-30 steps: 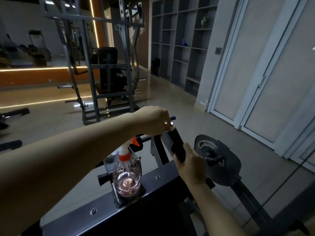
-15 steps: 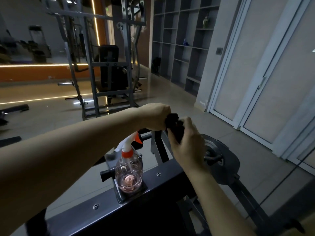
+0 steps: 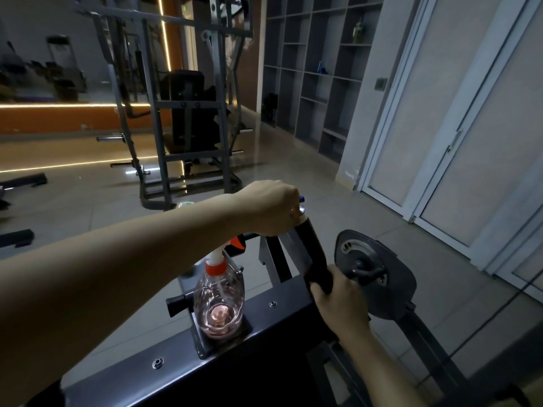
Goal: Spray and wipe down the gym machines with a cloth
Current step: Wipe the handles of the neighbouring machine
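A black foam handle [image 3: 308,239] with a silver and blue end cap rises from the dark gym machine frame [image 3: 164,359] in front of me. My left hand [image 3: 273,208] grips the top of this handle, just below the cap. My right hand [image 3: 335,295] is curled round the handle's lower part. Something dark sits under its fingers, and I cannot tell it apart from the black grip. A clear spray bottle [image 3: 219,304] with pink liquid, an orange collar and a white and orange trigger stands upright on the frame, under my left forearm.
A grey round pivot cover [image 3: 379,277] with a knob sits just right of the handle. Across the tiled floor stands a grey rack machine [image 3: 188,113] with a black seat. Open shelving [image 3: 317,71] lines the back wall, and white sliding doors [image 3: 458,118] are on the right.
My right hand slid up the handle until it met my left hand, then slid back down to the lower part. My left hand stayed at the top.
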{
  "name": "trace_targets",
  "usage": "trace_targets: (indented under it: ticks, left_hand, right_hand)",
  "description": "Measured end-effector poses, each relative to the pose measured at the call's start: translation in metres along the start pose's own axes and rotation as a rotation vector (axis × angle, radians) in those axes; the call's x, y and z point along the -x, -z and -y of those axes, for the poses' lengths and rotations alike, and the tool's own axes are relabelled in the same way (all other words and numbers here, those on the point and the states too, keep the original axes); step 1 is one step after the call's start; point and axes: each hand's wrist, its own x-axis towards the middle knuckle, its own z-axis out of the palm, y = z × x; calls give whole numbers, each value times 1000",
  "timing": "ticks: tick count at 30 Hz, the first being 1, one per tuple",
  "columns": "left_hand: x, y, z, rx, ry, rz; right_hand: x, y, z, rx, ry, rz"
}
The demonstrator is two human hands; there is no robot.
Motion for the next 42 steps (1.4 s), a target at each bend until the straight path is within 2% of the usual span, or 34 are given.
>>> trace_targets:
  ticks: [8, 12, 17, 22, 27, 31, 33, 36, 39, 42]
  left_hand:
    - [-2, -4, -15, -227, -123, 4]
    - [-2, -11, -16, -250, -135, -11]
    - [-4, -15, -14, -206, -99, -9]
    - [-7, -17, -13, -218, -84, -31]
    - [-7, -16, -12, -197, -77, -46]
    - [-3, -13, -14, -154, -64, -30]
    - [-2, -14, -14, -143, -59, -31]
    - [-4, -17, -12, -139, -78, -49]
    - [-2, -21, -11, -117, -76, -62]
    - [3, -27, -13, -125, -79, -99]
  right_hand:
    - [-47, 75, 83, -416, 95, -146]
    - [-79, 69, 100, -491, 218, 24]
    - [-71, 39, 55, -210, 193, -27]
    - [-67, 23, 22, -54, 118, -33]
    - [-63, 22, 5, 67, 49, 68]
    - [-51, 23, -11, 267, -38, 233]
    - [-56, 33, -4, 280, -73, 255]
    - [-78, 62, 28, -66, -74, 86]
    - [-96, 88, 77, -381, 85, -51]
    - [-95, 76, 102, -482, 134, 86]
